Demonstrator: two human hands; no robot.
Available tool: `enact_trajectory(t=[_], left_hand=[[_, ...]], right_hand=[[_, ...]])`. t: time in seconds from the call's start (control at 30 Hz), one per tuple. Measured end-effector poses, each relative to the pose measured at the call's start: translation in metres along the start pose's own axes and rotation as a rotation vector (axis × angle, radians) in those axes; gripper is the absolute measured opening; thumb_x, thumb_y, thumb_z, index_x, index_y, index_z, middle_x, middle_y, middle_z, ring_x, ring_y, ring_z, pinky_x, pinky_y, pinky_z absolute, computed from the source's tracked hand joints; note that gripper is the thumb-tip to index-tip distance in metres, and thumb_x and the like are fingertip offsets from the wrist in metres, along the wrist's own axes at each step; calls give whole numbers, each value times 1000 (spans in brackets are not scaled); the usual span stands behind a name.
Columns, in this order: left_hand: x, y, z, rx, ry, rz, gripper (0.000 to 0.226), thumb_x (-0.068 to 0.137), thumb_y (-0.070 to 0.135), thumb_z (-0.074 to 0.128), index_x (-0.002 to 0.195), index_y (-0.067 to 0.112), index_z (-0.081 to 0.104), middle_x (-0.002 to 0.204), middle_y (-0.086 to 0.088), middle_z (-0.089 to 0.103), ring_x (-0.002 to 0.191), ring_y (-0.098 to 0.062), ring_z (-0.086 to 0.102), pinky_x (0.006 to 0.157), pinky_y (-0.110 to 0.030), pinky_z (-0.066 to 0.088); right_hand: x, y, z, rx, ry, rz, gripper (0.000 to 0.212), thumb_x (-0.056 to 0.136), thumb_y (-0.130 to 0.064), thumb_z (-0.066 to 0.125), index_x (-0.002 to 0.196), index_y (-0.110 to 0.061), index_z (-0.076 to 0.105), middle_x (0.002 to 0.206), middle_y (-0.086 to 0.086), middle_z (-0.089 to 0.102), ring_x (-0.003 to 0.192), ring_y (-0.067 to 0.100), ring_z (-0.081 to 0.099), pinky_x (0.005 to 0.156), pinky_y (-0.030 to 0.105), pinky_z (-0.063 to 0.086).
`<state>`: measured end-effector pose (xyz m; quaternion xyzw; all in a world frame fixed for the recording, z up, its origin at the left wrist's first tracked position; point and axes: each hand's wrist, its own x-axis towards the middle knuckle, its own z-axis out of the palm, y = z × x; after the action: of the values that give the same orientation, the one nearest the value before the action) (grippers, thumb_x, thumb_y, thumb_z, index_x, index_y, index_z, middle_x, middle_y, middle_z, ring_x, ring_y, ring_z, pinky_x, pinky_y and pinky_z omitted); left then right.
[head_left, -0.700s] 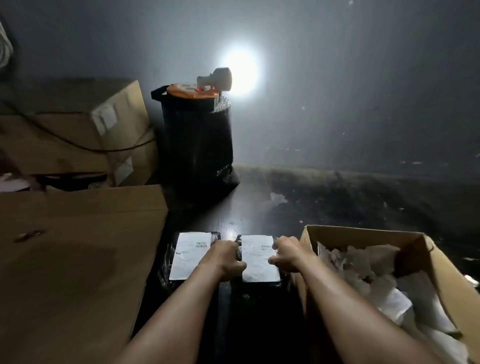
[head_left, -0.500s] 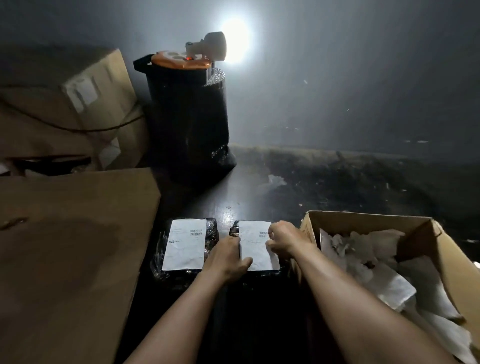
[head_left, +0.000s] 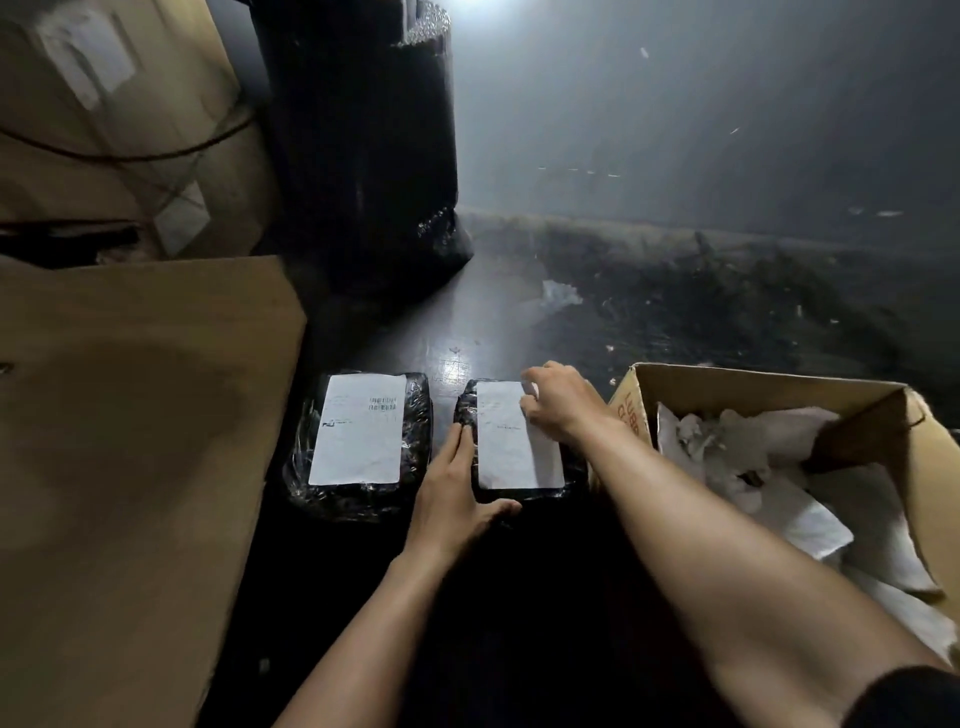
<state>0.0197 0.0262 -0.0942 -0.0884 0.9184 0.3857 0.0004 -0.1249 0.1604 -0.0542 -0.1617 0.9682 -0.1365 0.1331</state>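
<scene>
Two black plastic-wrapped parcels lie side by side on the dark floor, each with a white label on top. The left parcel (head_left: 358, 441) lies untouched. My left hand (head_left: 457, 488) lies flat along the left edge of the right parcel (head_left: 511, 441), fingers straight, thumb at its near corner. My right hand (head_left: 558, 402) rests on that parcel's far right corner, fingers curled down onto the label's edge.
An open cardboard box (head_left: 727, 376) with crumpled white paper stands at right. A flat cardboard sheet (head_left: 130, 441) covers the left. A tall black wrapped roll (head_left: 363, 156) and another carton (head_left: 114, 130) stand behind. Dark floor stretches beyond the parcels.
The view has tilted down. My left hand has uncurled and slid back along the parcel's left edge. My right hand moved to the far right corner of the label.
</scene>
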Motion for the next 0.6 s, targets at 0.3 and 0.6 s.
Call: enact_trajectory(t=[0.3, 0.6], left_hand=[[0, -10, 14, -148, 65, -42, 122, 59, 39, 91, 153, 5, 22, 161, -5, 21, 148, -9, 17, 110, -3, 4], [1, -16, 26, -223, 120, -56, 116, 60, 26, 92, 152, 4, 25, 161, -7, 22, 146, -7, 19, 109, 1, 5]], right_hand=[[12, 0, 7, 193, 150, 52, 6, 88, -27, 71, 91, -24, 74, 107, 0, 69, 104, 24, 63, 92, 43, 50], [13, 0, 17, 231, 255, 10, 10, 88, -28, 75, 85, -18, 75, 91, -3, 64, 89, 20, 61, 69, 27, 39]])
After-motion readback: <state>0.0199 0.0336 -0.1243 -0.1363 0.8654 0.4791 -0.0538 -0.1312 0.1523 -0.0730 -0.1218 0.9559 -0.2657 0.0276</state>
